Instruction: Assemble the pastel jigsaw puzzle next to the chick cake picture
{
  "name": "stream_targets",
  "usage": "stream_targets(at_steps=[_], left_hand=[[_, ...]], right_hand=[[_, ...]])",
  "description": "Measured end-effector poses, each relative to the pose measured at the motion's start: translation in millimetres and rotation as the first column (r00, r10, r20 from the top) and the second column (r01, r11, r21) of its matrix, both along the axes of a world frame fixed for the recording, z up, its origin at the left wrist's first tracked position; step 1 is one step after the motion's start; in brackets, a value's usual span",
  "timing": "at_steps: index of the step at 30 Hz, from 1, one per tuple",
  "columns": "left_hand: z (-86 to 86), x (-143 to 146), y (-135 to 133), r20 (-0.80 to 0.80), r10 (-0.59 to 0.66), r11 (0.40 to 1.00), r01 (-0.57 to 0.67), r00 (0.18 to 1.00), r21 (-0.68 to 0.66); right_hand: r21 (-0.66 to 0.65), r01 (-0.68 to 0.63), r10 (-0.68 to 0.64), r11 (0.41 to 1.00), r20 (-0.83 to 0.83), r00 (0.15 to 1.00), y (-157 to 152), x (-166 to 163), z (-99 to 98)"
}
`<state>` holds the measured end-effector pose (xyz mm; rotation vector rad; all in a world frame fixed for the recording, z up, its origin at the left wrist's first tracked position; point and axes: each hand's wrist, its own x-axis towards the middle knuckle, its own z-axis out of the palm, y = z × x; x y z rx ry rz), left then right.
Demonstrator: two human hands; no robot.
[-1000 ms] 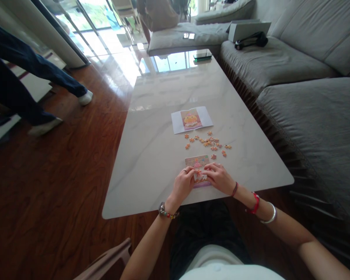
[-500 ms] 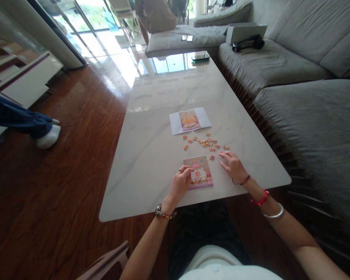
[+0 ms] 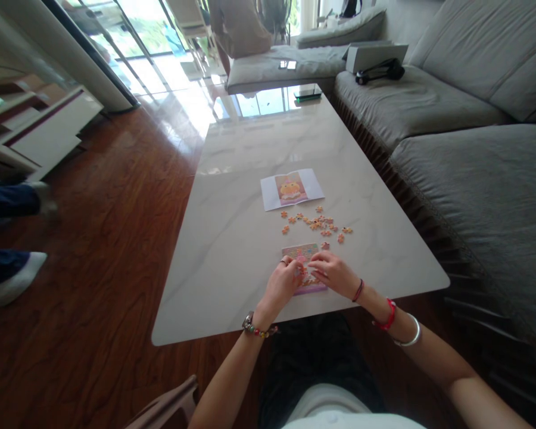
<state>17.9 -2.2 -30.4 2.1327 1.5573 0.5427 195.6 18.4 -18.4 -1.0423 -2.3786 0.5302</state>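
Observation:
A small, partly filled jigsaw puzzle (image 3: 300, 250) in a flat tray lies near the table's front edge, with a pale gap in its middle. My left hand (image 3: 283, 280) is at its left side, fingertips pinched on a puzzle piece (image 3: 302, 271) over the gap. From the right, my right hand (image 3: 335, 273) reaches over the puzzle. Its fingers are bent and a little apart, with no piece visible in them. The two hands cover much of the puzzle's middle. Just beyond are several loose puzzle pieces (image 3: 317, 223), one lone piece (image 3: 340, 238) nearer the right.
Behind the loose pieces lies a creased picture sheet (image 3: 290, 187) on the marble-patterned table (image 3: 223, 238). A phone (image 3: 308, 94) rests at the far end. A grey sofa (image 3: 473, 179) runs along the right. Another person's legs and shoes (image 3: 18, 277) are at the left.
My right hand has moved left from a loose piece to above the puzzle, leaving that piece on the table. My left hand stays at the puzzle. The other person's feet have shifted.

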Motion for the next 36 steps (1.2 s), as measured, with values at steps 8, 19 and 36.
stream_targets(at_steps=[8, 19, 36], left_hand=[[11.6, 9.8, 6.1, 0.003, -0.003, 0.996, 0.003, 1.000, -0.090], [8.0, 5.9, -1.2, 0.074, 0.167, 0.980, -0.157, 0.983, -0.125], [45.2, 6.0, 128.2, 0.428, 0.236, 0.969, -0.178, 0.873, -0.171]], right_hand=[[-0.104, 0.053, -0.039, 0.993, 0.134, 0.990, -3.3, -18.7, -0.5], [-0.259, 0.242, -0.194, 0.935, 0.199, 0.961, -4.0, -42.0, 4.3], [-0.555, 0.010, -0.225, 0.832, -0.321, 0.920, 139.4, -26.4, 40.6]])
